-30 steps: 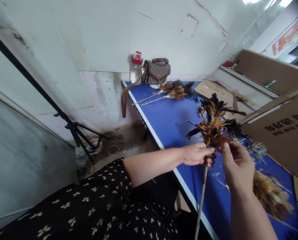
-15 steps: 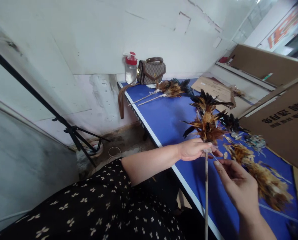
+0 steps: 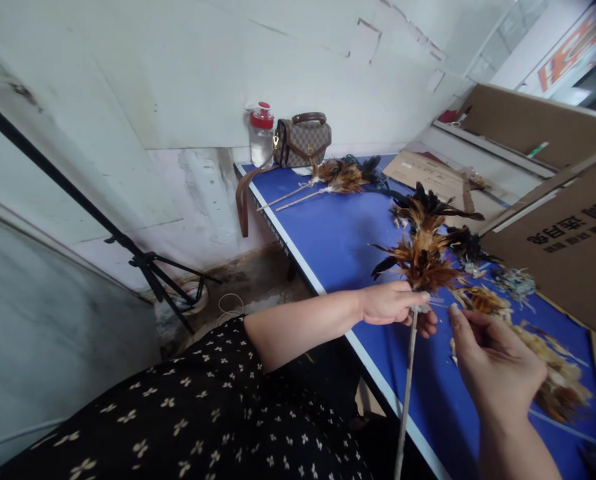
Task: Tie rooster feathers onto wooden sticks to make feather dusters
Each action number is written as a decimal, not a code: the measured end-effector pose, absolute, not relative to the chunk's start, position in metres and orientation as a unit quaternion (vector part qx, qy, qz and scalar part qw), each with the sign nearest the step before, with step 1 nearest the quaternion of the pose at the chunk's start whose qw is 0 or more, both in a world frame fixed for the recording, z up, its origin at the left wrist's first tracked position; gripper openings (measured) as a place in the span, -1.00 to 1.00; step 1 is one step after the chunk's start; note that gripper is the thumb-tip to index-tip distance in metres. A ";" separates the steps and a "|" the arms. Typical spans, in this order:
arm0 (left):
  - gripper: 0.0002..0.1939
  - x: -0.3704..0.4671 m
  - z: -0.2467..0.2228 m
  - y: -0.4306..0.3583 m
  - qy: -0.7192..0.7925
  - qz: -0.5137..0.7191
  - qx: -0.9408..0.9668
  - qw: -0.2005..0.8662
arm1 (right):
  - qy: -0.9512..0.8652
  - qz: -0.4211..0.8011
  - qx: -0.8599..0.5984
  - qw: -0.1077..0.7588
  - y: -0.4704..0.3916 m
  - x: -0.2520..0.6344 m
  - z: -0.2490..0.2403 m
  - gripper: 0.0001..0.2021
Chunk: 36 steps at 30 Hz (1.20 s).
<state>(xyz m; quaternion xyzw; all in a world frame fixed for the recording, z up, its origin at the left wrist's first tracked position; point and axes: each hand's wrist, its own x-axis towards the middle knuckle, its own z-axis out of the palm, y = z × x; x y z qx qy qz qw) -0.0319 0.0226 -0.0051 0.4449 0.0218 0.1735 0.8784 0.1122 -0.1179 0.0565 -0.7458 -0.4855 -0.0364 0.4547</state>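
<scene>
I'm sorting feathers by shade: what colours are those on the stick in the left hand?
Orange-brown and black feathers, best seen in the head view.

Passage over blue tabletop (image 3: 338,243) left of duster (image 3: 422,259); feather pile (image 3: 564,393), cardboard box (image 3: 573,213) block right.

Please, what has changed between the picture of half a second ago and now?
The right hand has moved up and to the right, with what looks like a thread between it and the left hand. The stick's lower end has swung left. The left hand keeps its hold below the feathers; bag and bottle stayed.
</scene>
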 end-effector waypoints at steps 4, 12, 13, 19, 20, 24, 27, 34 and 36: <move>-0.44 -0.039 0.007 0.014 0.032 0.210 0.424 0.880 | -0.491 -0.040 -0.743 0.453 -0.118 0.113 0.053 -0.40; -0.38 -0.032 0.019 -0.003 0.101 0.266 0.408 0.867 | -0.505 -0.004 -0.728 0.464 -0.119 0.108 0.054 -0.42; -0.38 -0.030 0.019 -0.004 0.109 0.271 0.411 0.864 | -0.503 0.001 -0.726 0.468 -0.119 0.107 0.056 -0.41; -0.37 -0.023 0.027 -0.007 0.079 0.257 0.434 0.860 | -0.426 0.041 -0.741 0.517 -0.131 0.095 0.073 -0.33; -0.36 -0.023 0.031 -0.008 0.076 0.256 0.433 0.861 | -0.418 0.039 -0.744 0.520 -0.134 0.095 0.074 -0.32; -0.34 -0.027 0.049 -0.007 0.061 0.231 0.444 0.863 | -0.414 0.022 -0.746 0.521 -0.149 0.100 0.077 -0.29; -0.42 -0.027 0.058 -0.007 0.067 0.211 0.474 0.852 | -0.417 -0.007 -0.743 0.524 -0.157 0.108 0.076 -0.28; -0.42 -0.020 0.064 -0.007 0.030 0.216 0.507 0.834 | -0.423 -0.069 -0.735 0.526 -0.171 0.125 0.076 -0.37; -0.38 -0.020 0.065 -0.007 0.027 0.224 0.499 0.837 | -0.418 -0.068 -0.736 0.528 -0.174 0.126 0.077 -0.39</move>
